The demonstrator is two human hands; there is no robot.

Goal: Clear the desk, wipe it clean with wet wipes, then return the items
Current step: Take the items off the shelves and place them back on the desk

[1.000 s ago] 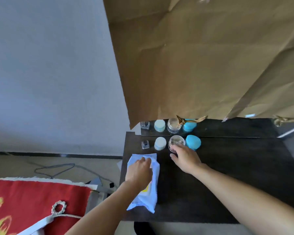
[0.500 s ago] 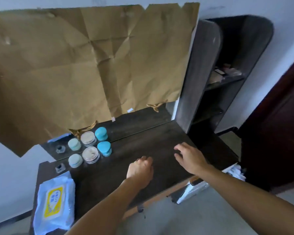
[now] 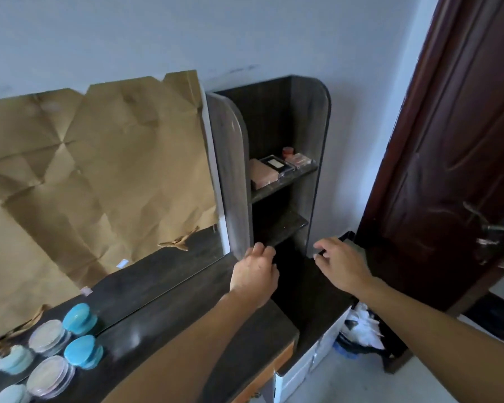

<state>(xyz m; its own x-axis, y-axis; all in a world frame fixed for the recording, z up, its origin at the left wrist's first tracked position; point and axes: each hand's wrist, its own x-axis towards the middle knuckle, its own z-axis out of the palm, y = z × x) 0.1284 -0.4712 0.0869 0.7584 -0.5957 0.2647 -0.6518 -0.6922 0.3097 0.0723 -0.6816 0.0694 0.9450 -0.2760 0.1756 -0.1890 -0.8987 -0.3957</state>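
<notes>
Surface [image 3: 186, 301]: dark wood desk top, running from lower left to the shelf unit at the right end. The middle stretch is bare; it has not been wiped yet, by my reading.
Jars: a cluster at the far left end of the surface, hard against the mirror strip. Blue-lidded jar [image 3: 83, 351], clear jar [image 3: 50, 375] and pale jar [image 3: 10, 395] stand close together, each doubled in the reflection behind.
Wet wipes: not in view.
Left hand [image 3: 255, 276]: reaching forward over the right end of the surface, back of hand up, just beside the foot of the shelf unit's side panel. Fingers [image 3: 262, 250] loosely curled, nothing held; contact with the panel cannot be told.
Right hand [image 3: 342, 264]: forward and a little right of the left, near the unit's outer foot. Fingers [image 3: 325, 245] relaxed and slightly spread, empty.
Step in hand: likely the clearing stage, with both hands at the shelf end and well apart from the jars.
Doing it well: lift the jars one at a time by their sides, keep the lids level, and park them together off the surface so the whole top can be wiped.
Shelf unit [image 3: 233, 175]: tall and dark, with small cosmetics boxes [image 3: 274, 167] on its upper shelf.
Brown paper [image 3: 99, 170]: creased sheet covering most of the mirror.
Door [image 3: 448, 141]: dark red-brown, at far right.
</notes>
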